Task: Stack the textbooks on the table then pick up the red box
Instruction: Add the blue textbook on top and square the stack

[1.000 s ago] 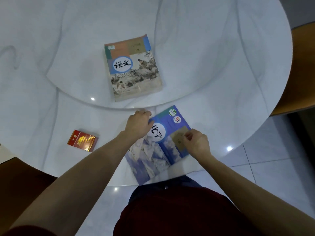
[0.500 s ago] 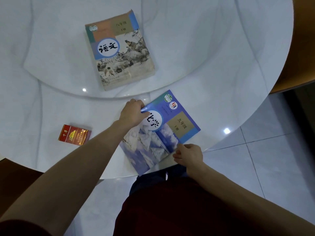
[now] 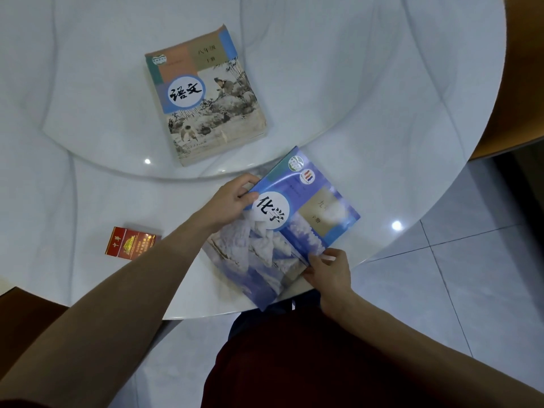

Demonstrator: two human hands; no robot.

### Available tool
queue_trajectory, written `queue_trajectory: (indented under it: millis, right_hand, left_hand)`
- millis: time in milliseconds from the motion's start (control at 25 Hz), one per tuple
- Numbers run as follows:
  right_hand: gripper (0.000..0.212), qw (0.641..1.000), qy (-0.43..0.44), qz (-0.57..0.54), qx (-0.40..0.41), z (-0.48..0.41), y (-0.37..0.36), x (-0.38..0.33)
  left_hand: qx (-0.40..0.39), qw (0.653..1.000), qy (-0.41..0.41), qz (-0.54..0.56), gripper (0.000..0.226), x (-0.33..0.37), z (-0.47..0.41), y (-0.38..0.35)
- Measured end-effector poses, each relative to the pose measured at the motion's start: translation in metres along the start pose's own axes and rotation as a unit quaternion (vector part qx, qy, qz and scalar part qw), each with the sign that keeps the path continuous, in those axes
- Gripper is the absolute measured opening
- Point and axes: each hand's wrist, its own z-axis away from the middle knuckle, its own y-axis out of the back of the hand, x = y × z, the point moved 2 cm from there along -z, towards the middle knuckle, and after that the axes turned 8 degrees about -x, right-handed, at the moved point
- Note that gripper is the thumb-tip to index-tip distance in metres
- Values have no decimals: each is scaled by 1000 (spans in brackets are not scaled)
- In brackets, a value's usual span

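A red box (image 3: pixel 131 244) is seen lying flat on the white table (image 3: pixel 382 119), well to the left of the left hand (image 3: pixel 228 203) and partly hidden behind that forearm. The left hand is closed on the upper left edge of the blue textbook (image 3: pixel 282 228), thumb laid on the cover and fingers curled under. Beyond this hand, on the raised round centre of the table, a beige textbook (image 3: pixel 203 95) is laid face up, apart from the blue one. The blue textbook's lower right edge is pinched by the right hand (image 3: pixel 329 270), near the table's rim.
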Motion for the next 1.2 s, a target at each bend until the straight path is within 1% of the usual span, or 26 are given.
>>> queue_trajectory:
  millis: [160, 320, 440, 560, 640, 720, 800, 880, 1000, 1200]
  right_hand:
    - [22, 998, 60, -7, -20, 7, 4, -22]
    - [19, 992, 121, -16, -40, 11, 4, -57]
    - [17, 987, 148, -14, -55, 11, -3, -87]
    - [17, 984, 168, 10, -67, 9, -17, -118]
    - [14, 980, 182, 32, -75, 6, -28, -139]
    - [9, 976, 194, 46, -90, 2, -42, -160]
    - [9, 971, 208, 61, -103, -4, -55, -182]
    - [10, 963, 224, 86, -120, -11, -73, -207]
    - [10, 954, 238, 124, -132, -24, -98, -239]
    - [24, 946, 236, 178, -134, -49, -143, -278]
  left_hand:
    - [17, 999, -8, 50, 12, 2, -2, 7]
    - [59, 992, -29, 106, 11, 10, -1, 17]
    - [107, 984, -17, 141, 20, 14, 0, 29]
    - [152, 973, -22, 170, 23, 24, 1, 43]
    - [181, 964, -25, 191, 20, 32, 2, 51]
    - [214, 955, -29, 204, 10, 37, 2, 62]
    - [251, 946, -36, 202, 12, 44, 1, 74]
    - [292, 932, -46, 209, 9, 50, 0, 88]
    - [336, 917, -27, 213, 2, 57, -7, 108]
    - [376, 896, 30, 233, 6, 54, -27, 138]
